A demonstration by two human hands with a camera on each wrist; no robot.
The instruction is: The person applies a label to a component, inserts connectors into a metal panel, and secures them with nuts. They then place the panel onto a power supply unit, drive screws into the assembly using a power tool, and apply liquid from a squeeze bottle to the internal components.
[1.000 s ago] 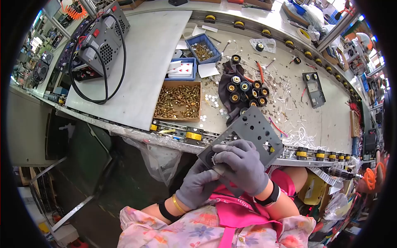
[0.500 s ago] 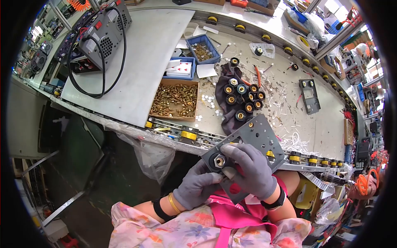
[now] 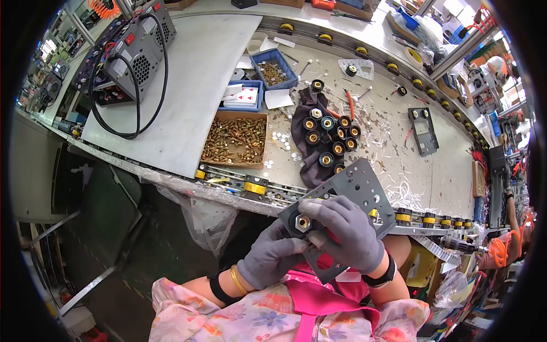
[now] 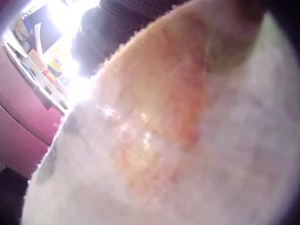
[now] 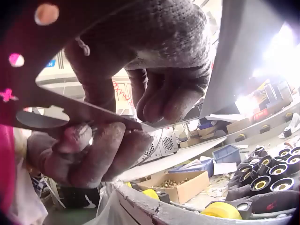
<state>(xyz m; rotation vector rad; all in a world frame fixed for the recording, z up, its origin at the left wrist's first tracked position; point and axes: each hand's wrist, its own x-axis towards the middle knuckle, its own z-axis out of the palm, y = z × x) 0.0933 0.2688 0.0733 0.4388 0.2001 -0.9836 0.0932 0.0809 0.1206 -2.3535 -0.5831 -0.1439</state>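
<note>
I am holding the perforated dark metal panel (image 3: 346, 185) at the near edge of the worktop (image 3: 450, 171); my left grip (image 3: 270, 256) is clasping its near-left side, fingers mostly hiding beneath, while my right grip (image 3: 350, 236) is pinching the hex nut (image 3: 302, 223). My floral sleeve (image 4: 154, 122) is blocking most of the left wrist view. A second ago my fingers were largely covering that nut; now it is showing. Beyond, black sockets (image 3: 327, 123) are resting on dark cloth (image 3: 309, 174).

One drilled panel (image 3: 342, 185) with one hex nut (image 3: 302, 223)
Two neighbouring blue bins (image 3: 282, 85), one cardboard box (image 3: 250, 165) beside them, one slotted frame (image 3: 425, 138), one dark cloth (image 3: 307, 171) with roughly a dozen black connectors (image 3: 327, 122), another on clear plastic (image 3: 366, 69).
</note>
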